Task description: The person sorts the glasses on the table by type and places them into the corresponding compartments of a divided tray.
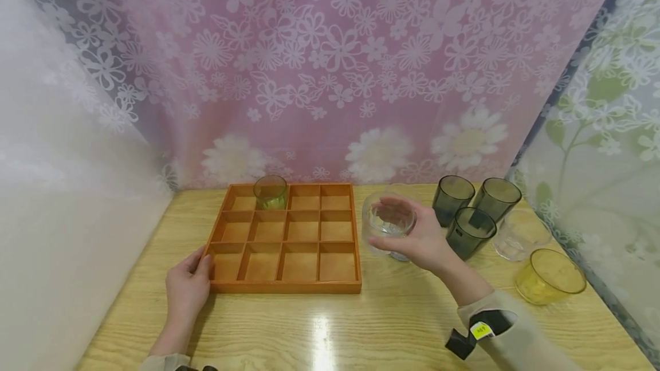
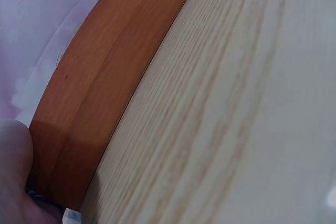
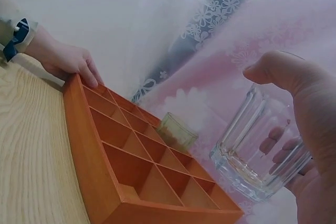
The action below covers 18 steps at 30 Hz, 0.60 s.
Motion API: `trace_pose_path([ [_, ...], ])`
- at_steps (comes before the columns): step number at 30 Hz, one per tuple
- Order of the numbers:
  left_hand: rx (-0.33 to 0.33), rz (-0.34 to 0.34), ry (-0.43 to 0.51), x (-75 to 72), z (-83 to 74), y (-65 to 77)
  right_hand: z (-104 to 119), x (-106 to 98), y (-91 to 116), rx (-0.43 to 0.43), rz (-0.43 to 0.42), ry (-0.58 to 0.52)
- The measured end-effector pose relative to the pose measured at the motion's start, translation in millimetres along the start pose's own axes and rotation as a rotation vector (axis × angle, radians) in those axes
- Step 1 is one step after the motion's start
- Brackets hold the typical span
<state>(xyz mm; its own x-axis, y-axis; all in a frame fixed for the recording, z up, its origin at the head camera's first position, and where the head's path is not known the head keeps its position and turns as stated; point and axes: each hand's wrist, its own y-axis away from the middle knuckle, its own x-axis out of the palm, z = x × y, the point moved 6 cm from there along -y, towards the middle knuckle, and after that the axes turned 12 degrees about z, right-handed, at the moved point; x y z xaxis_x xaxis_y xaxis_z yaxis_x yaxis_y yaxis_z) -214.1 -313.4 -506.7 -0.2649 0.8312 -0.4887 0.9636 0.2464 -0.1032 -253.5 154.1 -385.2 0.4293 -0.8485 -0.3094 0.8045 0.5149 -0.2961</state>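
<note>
My right hand holds a clear drinking glass between thumb and fingers, just right of a wooden compartment tray. In the right wrist view the fingers show through the glass wall, and the glass is raised beside the tray. My left hand grips the tray's front left corner, its thumb at the rim. The left wrist view shows a thumb against the orange-brown tray side. A green glass stands in a back-row compartment of the tray, left of the middle.
Three dark grey glasses stand grouped at the right. Beside them are a clear glass and, nearer the front, a yellow glass. A floral curtain hangs behind the wooden table.
</note>
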Motion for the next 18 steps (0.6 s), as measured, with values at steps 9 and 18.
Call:
trace_pose_path([
  [9,0.008,-0.008,0.003,-0.9,-2.2,0.5,-9,14,-25,0.025,-0.002,-0.002],
  [18,0.015,-0.012,0.011,0.3,-3.3,0.9,-21,30,-48,0.054,-0.008,-0.075],
])
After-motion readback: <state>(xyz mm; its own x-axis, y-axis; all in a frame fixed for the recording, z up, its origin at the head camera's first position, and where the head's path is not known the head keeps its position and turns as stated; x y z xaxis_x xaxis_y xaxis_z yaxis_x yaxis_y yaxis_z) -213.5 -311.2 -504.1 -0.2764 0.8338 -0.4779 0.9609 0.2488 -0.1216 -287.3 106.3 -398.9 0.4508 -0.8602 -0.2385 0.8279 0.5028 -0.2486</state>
